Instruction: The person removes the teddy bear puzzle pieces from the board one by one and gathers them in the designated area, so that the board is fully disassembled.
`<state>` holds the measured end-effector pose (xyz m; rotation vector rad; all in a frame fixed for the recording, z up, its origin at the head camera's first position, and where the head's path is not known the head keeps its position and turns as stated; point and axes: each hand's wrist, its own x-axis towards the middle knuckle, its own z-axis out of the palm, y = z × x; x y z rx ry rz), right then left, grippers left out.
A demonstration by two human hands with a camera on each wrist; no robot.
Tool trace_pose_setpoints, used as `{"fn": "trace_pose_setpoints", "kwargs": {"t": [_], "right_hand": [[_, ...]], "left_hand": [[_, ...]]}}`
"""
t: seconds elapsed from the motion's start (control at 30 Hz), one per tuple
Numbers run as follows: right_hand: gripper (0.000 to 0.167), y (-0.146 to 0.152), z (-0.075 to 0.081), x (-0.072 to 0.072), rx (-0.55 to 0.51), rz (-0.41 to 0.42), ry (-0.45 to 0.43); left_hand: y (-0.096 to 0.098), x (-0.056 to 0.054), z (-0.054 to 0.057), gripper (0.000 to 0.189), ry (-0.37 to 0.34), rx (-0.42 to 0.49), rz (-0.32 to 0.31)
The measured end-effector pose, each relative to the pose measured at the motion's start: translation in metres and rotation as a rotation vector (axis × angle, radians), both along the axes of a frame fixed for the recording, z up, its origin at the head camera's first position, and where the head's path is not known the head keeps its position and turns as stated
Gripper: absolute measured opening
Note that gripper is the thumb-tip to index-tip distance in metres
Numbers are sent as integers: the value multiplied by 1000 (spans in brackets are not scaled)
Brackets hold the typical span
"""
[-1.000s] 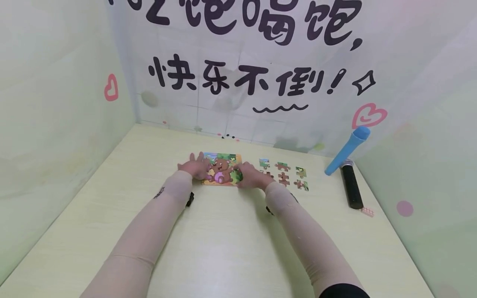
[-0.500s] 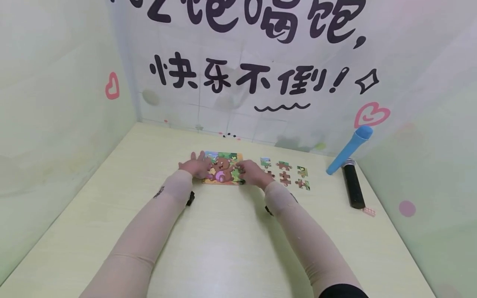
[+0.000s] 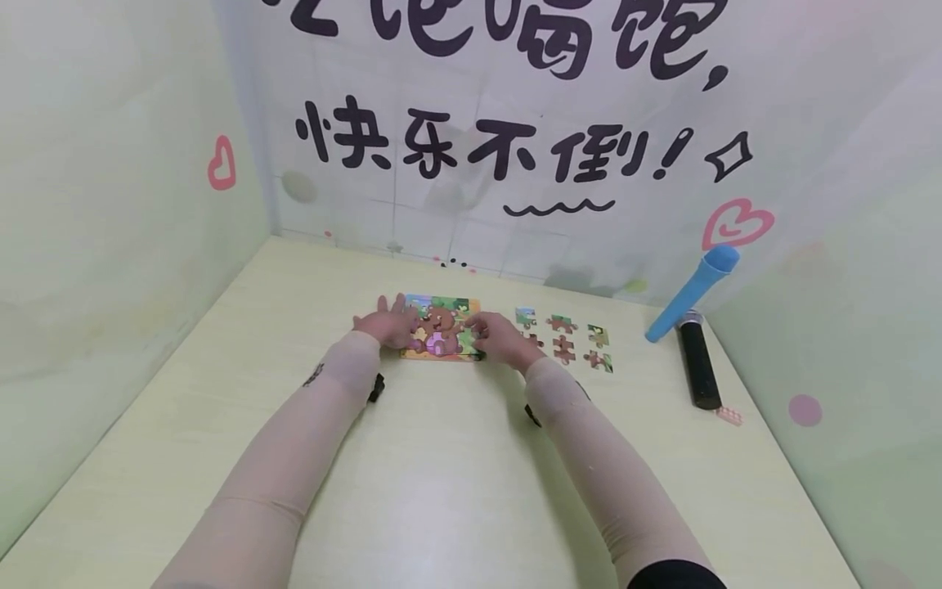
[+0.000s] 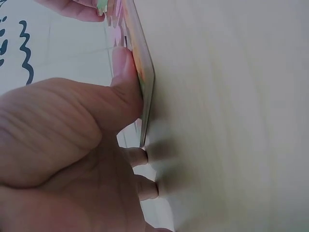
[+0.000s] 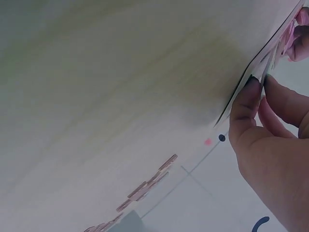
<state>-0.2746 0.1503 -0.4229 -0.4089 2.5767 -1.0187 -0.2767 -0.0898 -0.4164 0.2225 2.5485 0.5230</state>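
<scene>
A jigsaw puzzle (image 3: 438, 342) with a brown bear picture lies flat at the back middle of the table. My left hand (image 3: 386, 325) is at its left edge, the thumb (image 4: 126, 92) resting on the puzzle's border and the other fingers spread on the table beyond. At the right side, my right hand (image 3: 504, 338) pinches a thin puzzle piece (image 5: 264, 77) between thumb and fingertips, close over the puzzle. A greenish bit of that piece shows in the left wrist view. Most of the piece is hidden by the fingers.
Several loose puzzle pieces (image 3: 562, 349) lie in rows to the right of my right hand. Farther right are a blue microphone-shaped stick (image 3: 692, 294), a black microphone (image 3: 697, 364) and a small pink block (image 3: 729, 415). A printed cloth wall (image 3: 441, 221) stands behind.
My right fingers have risen slightly from the puzzle's right side and shifted a little. The left hand has stayed in place. The head view has tilted slightly.
</scene>
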Motion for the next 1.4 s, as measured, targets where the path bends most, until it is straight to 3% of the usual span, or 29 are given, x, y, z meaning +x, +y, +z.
{"fn": "trace_pose_setpoints", "kwargs": {"t": [0.27, 0.47, 0.7, 0.93, 1.1, 1.4], "right_hand": [[42, -1, 1, 1, 62, 51, 22], [40, -4, -1, -1, 102, 70, 57], [40, -5, -1, -3, 120, 58, 52], [42, -4, -2, -4, 113, 24, 61], [42, -4, -3, -4, 99, 29, 44], [42, -3, 0, -3, 82, 1, 6]], "left_hand": [[1, 1, -3, 77, 23, 7, -8], [3, -2, -9, 50, 79, -9, -23], [2, -7, -6, 41, 25, -19, -28], [7, -5, 2, 76, -35, -18, 24], [8, -2, 5, 78, -37, -39, 35], [3, -5, 4, 80, -51, -60, -16]]}}
